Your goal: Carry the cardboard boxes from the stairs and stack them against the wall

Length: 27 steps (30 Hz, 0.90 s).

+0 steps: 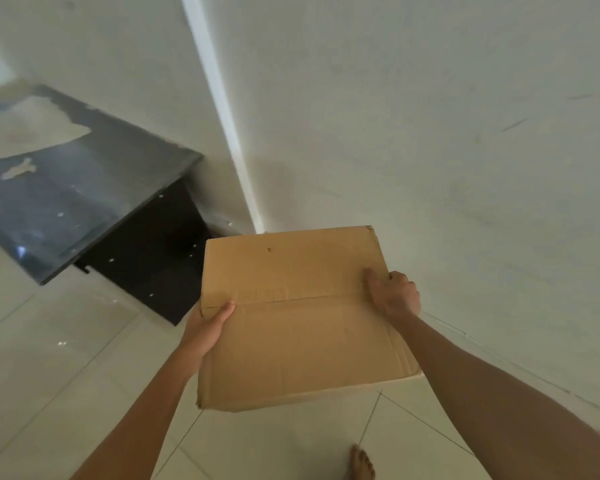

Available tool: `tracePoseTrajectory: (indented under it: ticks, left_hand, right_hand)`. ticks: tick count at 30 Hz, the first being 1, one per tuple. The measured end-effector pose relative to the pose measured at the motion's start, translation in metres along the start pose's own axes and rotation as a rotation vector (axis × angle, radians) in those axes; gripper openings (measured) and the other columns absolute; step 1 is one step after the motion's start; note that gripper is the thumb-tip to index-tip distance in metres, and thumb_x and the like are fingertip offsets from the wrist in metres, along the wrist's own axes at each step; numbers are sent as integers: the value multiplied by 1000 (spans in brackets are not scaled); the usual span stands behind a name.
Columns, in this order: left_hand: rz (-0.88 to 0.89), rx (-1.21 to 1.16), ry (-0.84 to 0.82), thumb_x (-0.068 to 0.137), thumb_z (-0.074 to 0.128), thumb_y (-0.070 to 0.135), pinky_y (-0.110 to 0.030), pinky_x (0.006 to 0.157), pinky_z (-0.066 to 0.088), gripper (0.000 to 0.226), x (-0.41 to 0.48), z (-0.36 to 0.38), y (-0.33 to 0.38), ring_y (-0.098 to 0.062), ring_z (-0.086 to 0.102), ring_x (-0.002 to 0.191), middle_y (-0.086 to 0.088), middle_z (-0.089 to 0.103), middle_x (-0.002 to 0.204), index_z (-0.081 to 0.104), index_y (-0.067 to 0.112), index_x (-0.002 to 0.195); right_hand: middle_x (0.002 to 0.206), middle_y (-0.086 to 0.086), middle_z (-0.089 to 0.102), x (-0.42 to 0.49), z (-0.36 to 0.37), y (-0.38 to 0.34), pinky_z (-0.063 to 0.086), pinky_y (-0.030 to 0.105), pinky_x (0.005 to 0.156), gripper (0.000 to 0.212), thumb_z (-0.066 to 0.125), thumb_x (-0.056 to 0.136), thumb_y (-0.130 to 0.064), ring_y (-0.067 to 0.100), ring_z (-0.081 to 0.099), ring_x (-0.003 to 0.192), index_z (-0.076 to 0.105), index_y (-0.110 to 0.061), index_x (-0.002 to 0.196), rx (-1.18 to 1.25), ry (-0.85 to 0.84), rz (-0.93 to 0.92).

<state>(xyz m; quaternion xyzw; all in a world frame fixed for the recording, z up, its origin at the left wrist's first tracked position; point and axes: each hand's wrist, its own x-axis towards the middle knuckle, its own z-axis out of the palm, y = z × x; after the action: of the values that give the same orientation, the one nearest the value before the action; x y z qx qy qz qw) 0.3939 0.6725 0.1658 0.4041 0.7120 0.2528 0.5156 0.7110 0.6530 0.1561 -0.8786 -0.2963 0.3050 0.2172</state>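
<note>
Beside wall point(430, 133), cardboard box point(291, 323), L hand point(205, 330) & R hand point(394, 296) grips curled round its side edges

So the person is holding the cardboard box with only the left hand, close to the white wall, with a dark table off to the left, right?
Not quite: the head view shows both hands on the cardboard box, left hand at its left edge, right hand at its right. The white wall and dark table are as you said.
</note>
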Motion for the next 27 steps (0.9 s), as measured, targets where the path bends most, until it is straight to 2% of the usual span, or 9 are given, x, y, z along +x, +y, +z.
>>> tracePoseTrajectory:
  ticks: [2,4,9,11,14,17,21,27]
  left_hand:
    - [5,32,-51,85,62,50,-41,84,45,61,6,27,12,-19,54,93,5,55,105,41,28,138]
    - [-10,80,-99,82,63,54,-43,89,46,66,12,53,17,-23,57,101,1,58,114,42,28,139]
    - [-25,181,-195,48,65,82,-51,103,43,109,29,115,13,-27,53,122,0,54,135,40,32,141]
    - [-20,222,-231,46,66,83,-51,107,39,115,37,140,6,-26,47,129,1,48,142,35,31,144]
    - [-18,266,-267,59,69,73,-47,111,34,108,35,180,1,-25,39,136,0,39,150,30,26,148]
    - [-15,332,-291,80,66,55,-43,111,33,83,44,217,-14,-26,36,138,-2,37,150,30,22,148]
    - [8,389,-366,79,66,57,-44,109,37,81,75,260,-46,-25,42,134,-1,44,146,34,25,146]
    - [-51,459,-429,83,65,52,-39,109,33,80,135,312,-109,-23,38,136,2,38,149,29,23,148]
  right_hand:
    - [124,11,61,12,-17,22,48,43,95,78,46,80,-70,33,57,114,54,-12,132,13,36,42]
    - [124,12,60,23,-30,46,47,43,94,77,46,82,-70,34,57,114,53,-11,131,11,56,80]
    - [121,16,60,46,-53,110,47,41,89,75,48,85,-68,36,57,111,52,-6,127,12,86,124]
    - [121,18,59,51,-58,136,47,42,90,75,49,85,-67,38,56,113,52,-4,126,34,94,164]
    - [125,22,57,55,-58,176,45,44,93,76,51,85,-65,40,54,116,50,-3,130,78,94,236]
    - [126,23,58,62,-53,214,46,45,93,76,53,86,-63,40,55,116,49,-3,132,86,112,312]
    - [120,24,60,81,-31,260,47,44,89,72,55,86,-61,41,57,111,53,-3,127,84,135,396]
    - [118,20,62,118,32,319,51,46,88,77,51,83,-68,39,59,107,53,-6,129,111,140,490]
